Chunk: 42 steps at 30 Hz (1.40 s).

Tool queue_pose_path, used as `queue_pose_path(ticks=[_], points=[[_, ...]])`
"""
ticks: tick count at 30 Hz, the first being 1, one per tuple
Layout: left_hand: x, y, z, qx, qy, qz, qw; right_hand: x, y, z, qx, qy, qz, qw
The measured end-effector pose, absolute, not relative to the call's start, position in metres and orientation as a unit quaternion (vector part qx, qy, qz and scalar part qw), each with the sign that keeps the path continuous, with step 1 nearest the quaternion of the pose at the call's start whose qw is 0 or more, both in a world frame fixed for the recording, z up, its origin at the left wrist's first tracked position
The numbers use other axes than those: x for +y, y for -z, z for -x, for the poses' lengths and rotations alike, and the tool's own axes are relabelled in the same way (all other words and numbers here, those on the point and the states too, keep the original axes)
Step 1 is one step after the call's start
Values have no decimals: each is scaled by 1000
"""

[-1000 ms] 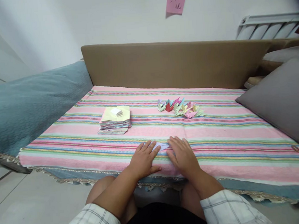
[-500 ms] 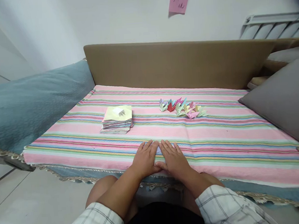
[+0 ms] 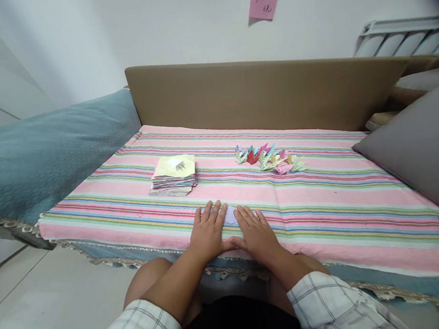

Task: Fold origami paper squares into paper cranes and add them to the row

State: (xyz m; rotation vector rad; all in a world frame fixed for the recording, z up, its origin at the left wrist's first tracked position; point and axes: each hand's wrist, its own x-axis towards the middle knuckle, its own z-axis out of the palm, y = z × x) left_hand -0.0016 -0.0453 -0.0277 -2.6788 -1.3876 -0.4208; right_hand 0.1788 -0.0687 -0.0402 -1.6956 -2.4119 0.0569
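Observation:
A small pale lilac paper (image 3: 230, 216) lies on the striped cloth (image 3: 140, 216) near the front edge of the seat. Flat over its left side rests my left hand (image 3: 208, 234), fingers stretched out. My right hand (image 3: 255, 231) lies flat over the right side of the paper, its fingers extended too. Both thumbs meet just below the paper. The hands hide much of the sheet, so its full shape does not show. Farther back on the right sits a group of folded paper cranes (image 3: 266, 158) in several colours.
A stack of paper sheets (image 3: 173, 184) with a small white plug-like object (image 3: 176, 164) on top stands at the left. A grey cushion (image 3: 419, 143) leans at the right. The brown backrest (image 3: 259, 95) rises behind, and a blue-covered armrest (image 3: 58, 146) bounds the left.
My left hand has slid left and slightly away from me, its fingers spreading. More of the lilac paper now shows between the hands. My right hand has hardly moved.

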Motion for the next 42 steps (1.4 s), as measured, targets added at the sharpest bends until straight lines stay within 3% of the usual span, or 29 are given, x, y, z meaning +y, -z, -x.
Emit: queue_pose_path(ticks=[5, 13, 23, 33, 39, 42], points=[[-53, 26, 10, -361, 109, 924, 58, -69, 40, -178, -812, -20, 574, 102], [-51, 26, 10, -375, 102, 921, 35, -80, 40, -186, -817, 30, 566, 108], [-48, 28, 12, -367, 109, 923, 36, -90, 32, -212, -755, 1, 649, 100], [-48, 28, 11, -372, 101, 922, 26, -83, 24, -216, -718, 28, 638, 276], [-49, 25, 11, -373, 108, 921, 28, -72, 23, -176, -841, 47, 500, 200], [-50, 24, 11, -371, 114, 921, 26, -66, 31, -163, -840, 21, 513, 177]])
